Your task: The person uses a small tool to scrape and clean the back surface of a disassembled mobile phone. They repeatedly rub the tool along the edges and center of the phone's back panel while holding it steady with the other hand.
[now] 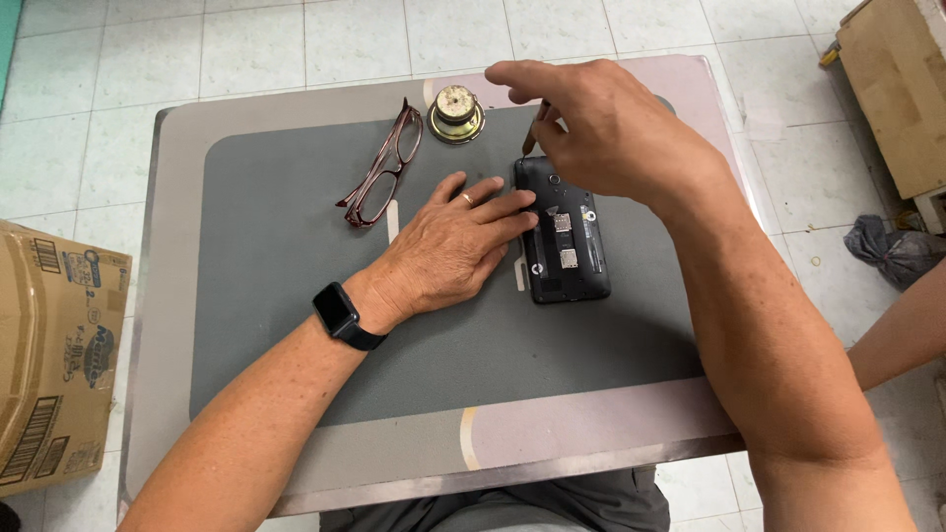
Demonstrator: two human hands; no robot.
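The black phone (564,242) lies face down near the middle of the grey mat (296,325), its back cover off and the inner frame, card slots and small metal plates showing. It looks like a light, stiff slab, but the open side is delicate: those little contacts and plates would scratch or bend easily, so the sound place to hold it is by the long plastic edges, not across the bare middle.

The left hand (453,246) does much that. It lies flat on the mat, fingers spread and released, with the fingertips pressing on the phone's left edge and pinning it in place. A dark watch (340,315) sits on that wrist.

The right hand (601,123) hovers over the phone's top end, thumb and fingers pinched on a thin dark tool (533,130) that points down toward the upper left corner; whether the tip touches the phone I cannot tell.

Further out, red-framed glasses (384,167) lie folded open to the left, and a small round speaker (455,113) sits just beyond the phone. The table (177,197) stands on white tiles, a cardboard box (49,365) at its left.
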